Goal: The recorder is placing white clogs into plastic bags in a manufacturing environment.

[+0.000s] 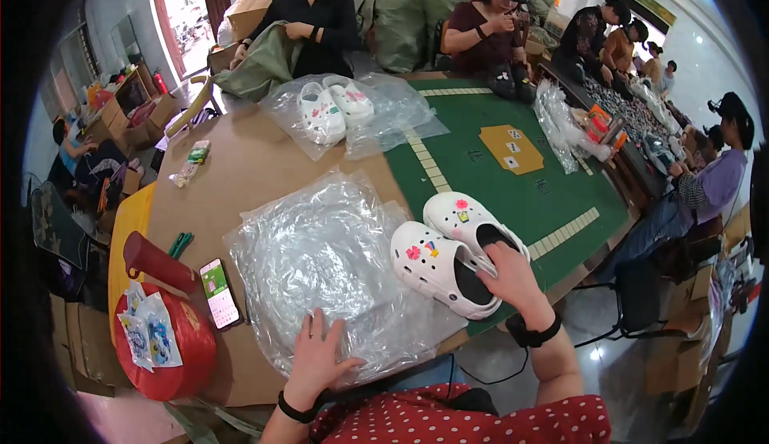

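A pair of white clogs (436, 261) with pink flower charms and dark insoles stands side by side, over the right edge of the plastic bags and the green table part. My right hand (510, 281) is at their heel openings, fingers reaching inside and gripping the sides where the two shoes meet. Flat clear plastic bags (308, 240) lie in a wide crinkled pile in front of me. On the pile's near edge rests my left hand (319, 356), its fingers spread and nothing held in them.
A phone (219, 292), a dark red cup (156, 261), green snips (181, 244) and a red roll (188, 348) sit to the left. Across the table, more white clogs (322, 116) lie on clear plastic. A person opposite handles green cloth (264, 66); others work at the right.
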`<state>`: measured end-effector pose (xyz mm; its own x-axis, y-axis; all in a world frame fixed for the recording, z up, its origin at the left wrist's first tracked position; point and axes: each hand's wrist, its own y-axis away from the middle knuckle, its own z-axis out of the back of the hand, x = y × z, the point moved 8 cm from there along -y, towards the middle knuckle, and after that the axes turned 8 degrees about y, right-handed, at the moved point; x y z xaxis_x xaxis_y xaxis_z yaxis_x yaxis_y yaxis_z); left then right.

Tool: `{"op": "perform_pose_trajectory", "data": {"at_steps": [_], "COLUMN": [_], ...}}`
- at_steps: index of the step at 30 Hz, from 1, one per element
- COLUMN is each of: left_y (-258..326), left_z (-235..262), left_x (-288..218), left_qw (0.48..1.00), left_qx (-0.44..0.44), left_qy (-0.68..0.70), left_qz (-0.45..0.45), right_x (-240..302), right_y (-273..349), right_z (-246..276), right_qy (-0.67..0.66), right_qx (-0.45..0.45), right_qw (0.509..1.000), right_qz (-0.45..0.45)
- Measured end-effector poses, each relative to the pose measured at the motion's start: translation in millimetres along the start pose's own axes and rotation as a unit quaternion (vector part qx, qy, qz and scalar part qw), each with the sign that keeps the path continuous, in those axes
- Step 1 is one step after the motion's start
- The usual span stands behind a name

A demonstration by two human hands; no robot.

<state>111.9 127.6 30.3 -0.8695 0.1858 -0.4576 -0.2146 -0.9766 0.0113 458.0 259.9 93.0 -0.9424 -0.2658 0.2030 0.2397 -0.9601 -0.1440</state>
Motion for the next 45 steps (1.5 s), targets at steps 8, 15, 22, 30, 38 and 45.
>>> {"op": "perform_pose_trajectory", "data": {"at_steps": [8, 15, 22, 30, 38, 45], "left_y": [3.2, 11.5, 24.2, 25.5, -23.8, -33.3], "left_z": [-0.7, 14.6, 3.0, 27.3, 68.3, 40.7], "left_x": [3.4, -5.8, 20.0, 80.0, 24.2, -21.7], "left_qw": [1.000, 0.999, 0.994, 0.737, 0.969, 0.999], "left_qx": [-0.010, 0.013, -0.018, -0.213, -0.156, 0.030], "left_qy": [-0.006, 0.045, 0.089, 0.590, 0.191, -0.008], "left_qz": [0.020, 0.000, -0.068, 0.252, 0.016, -0.014], "right_x": [4.0, -28.2, -64.9, -64.8, -45.3, -60.0], "right_y": [-37.3, -29.7, -4.7, 13.0, 16.3, 10.9], "right_z": [-3.1, -14.6, 11.5, 9.2, 15.4, 17.5], "right_qy": [0.036, -0.177, -0.173, -0.150, -0.108, -0.064], "right_qx": [0.108, 0.038, -0.101, -0.074, -0.108, -0.069], "right_qw": [0.993, 0.980, 0.962, 0.968, 0.977, 0.982], "right_qz": [0.022, -0.080, -0.186, -0.187, -0.147, -0.166]}}
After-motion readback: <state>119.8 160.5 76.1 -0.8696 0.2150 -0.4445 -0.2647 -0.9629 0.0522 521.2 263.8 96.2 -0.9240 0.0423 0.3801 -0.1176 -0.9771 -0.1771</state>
